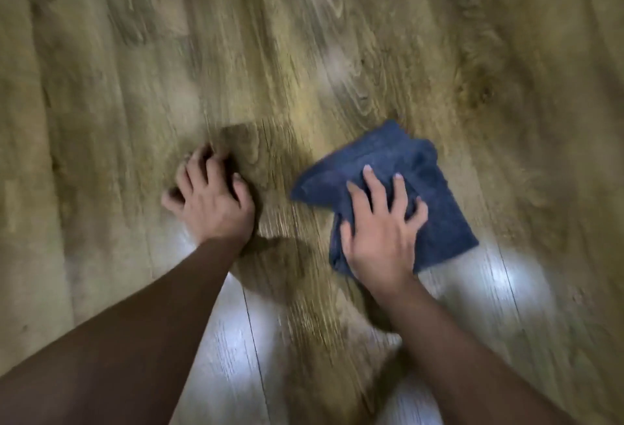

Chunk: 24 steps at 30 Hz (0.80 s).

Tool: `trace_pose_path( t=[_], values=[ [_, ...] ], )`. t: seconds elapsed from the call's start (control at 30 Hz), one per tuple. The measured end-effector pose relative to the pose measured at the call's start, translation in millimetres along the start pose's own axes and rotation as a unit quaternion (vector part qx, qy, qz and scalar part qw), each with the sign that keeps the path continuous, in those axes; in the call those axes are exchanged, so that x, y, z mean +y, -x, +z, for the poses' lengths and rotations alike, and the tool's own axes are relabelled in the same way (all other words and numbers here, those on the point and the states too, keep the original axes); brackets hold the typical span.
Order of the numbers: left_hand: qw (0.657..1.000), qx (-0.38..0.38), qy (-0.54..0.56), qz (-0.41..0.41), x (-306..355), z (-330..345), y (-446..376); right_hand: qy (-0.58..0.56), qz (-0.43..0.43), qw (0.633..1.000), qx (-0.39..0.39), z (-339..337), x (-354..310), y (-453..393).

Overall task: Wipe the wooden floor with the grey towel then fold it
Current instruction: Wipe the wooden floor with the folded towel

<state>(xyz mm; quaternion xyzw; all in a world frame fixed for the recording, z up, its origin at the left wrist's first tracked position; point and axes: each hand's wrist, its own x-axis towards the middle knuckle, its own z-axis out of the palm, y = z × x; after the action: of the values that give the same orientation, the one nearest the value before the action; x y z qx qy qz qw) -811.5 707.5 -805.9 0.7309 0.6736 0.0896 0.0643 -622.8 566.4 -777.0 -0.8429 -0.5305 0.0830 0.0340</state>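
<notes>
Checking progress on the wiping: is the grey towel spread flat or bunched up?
Bunched: the grey towel lies in loose overlapping layers on the wooden floor, under the right hand, neither flat nor neatly folded.

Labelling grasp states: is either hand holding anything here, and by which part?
Right hand presses spread fingers on the near-left part of the bunched grey towel, flat on the wooden floor. Left hand rests on bare floor, holding nothing.

The crumpled dark blue-grey terry towel (398, 185) is one plain colour, without print or stripe. The wooden plank floor (270, 53) beneath it is yellowish-brown with darker brown grain streaks and knot swirls (blurred in places). Pale whitish-blue patches of reflected light lie across the nearer boards, crossed by thin dark seams.
</notes>
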Motion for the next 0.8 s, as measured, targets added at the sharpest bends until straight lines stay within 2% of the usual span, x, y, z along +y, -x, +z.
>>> trace_pose_path(
  t=[0.23, 0.37, 0.47, 0.53, 0.73, 0.8],
  values=[
    [0.999, -0.028, -0.017, -0.008, 0.0, -0.7, -0.9, 0.001, -0.023, 1.0, -0.01, -8.4, -35.0, -179.7],
    [0.999, -0.038, -0.015, -0.002, 0.7, -2.7, -1.1, -0.003, -0.036, 0.999, 0.002, -11.0, -38.7, -211.9],
    [0.999, -0.043, -0.017, -0.004, 1.5, -4.4, -1.5, -0.009, -0.033, 0.999, 0.039, -12.9, -39.0, -191.6],
    [0.999, -0.04, -0.021, -0.002, 0.3, -3.4, -0.8, -0.014, -0.041, 0.998, 0.038, -11.8, -40.0, -158.3],
    [0.999, -0.036, -0.028, 0.001, -3.0, 1.4, -1.4, -0.065, -0.074, 0.994, -0.045, -14.7, -39.3, 8.9],
    [0.999, -0.038, -0.029, 0.001, -2.5, 0.7, -2.0, -0.113, -0.072, 0.986, -0.101, -28.6, -43.0, 47.1]
  ],
)
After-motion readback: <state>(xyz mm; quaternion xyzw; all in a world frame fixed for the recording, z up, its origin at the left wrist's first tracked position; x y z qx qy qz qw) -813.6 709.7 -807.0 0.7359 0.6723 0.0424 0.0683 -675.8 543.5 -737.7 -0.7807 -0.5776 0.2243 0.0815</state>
